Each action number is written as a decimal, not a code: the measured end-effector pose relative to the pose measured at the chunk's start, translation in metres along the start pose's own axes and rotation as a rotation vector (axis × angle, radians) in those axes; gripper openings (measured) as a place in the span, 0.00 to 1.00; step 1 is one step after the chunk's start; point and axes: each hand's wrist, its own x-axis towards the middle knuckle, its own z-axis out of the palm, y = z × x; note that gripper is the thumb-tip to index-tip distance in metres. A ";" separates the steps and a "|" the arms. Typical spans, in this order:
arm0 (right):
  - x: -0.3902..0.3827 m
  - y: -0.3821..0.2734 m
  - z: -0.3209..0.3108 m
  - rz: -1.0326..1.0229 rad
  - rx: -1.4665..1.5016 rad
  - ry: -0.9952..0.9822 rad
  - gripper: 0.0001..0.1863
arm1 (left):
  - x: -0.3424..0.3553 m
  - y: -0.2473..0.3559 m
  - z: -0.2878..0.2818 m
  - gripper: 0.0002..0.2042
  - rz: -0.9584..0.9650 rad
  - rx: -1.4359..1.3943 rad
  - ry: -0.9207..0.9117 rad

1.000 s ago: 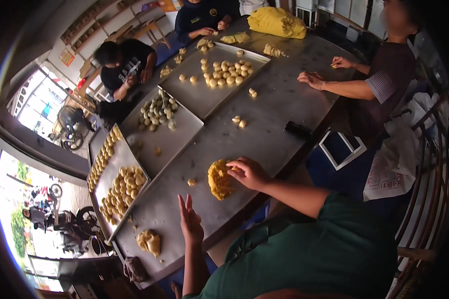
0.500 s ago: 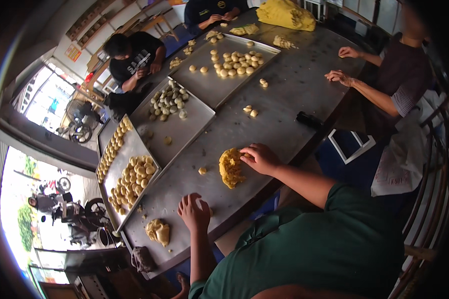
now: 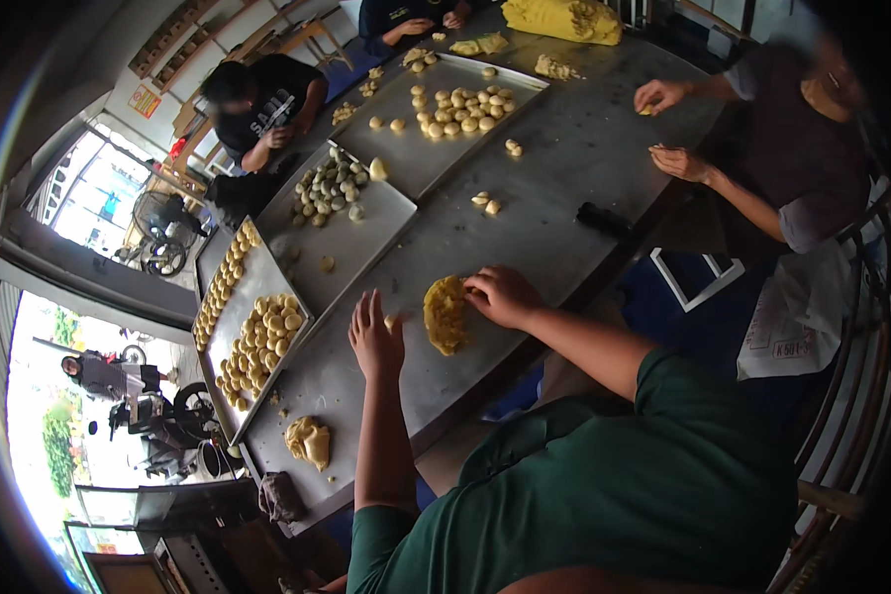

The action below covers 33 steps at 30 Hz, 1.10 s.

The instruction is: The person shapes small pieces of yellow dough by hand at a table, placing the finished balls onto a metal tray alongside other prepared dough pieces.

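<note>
My right hand (image 3: 502, 295) has its fingertips closed on the right edge of a crumbly yellow dough mass (image 3: 444, 322) on the steel table (image 3: 525, 238). To its left, my left hand (image 3: 375, 337) stretches forward with fingers extended; a small pale piece (image 3: 394, 323) shows just beside its thumb, partly hidden. Left of that hand, a tray (image 3: 302, 322) holds many pale dough balls (image 3: 267, 346). A paler lump of dough (image 3: 307, 443) lies near the table's lower left end.
Farther trays hold greenish balls (image 3: 327, 190) and pale balls (image 3: 455, 109). Three co-workers (image 3: 772, 148) (image 3: 267, 109) (image 3: 396, 25) work around the table. A black object (image 3: 599, 220) lies at the right edge; a large yellow bundle (image 3: 559, 20) at the back. Motorbikes (image 3: 144, 416) stand outside.
My left hand has moved up and forward toward the yellow dough, its fingers straightening again after being curled. My right hand stays at the dough. The right-hand co-worker's hands have shifted.
</note>
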 end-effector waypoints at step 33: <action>0.006 0.028 0.033 -0.205 -0.105 -0.159 0.08 | -0.085 0.010 -0.012 0.11 -0.370 -0.060 -0.078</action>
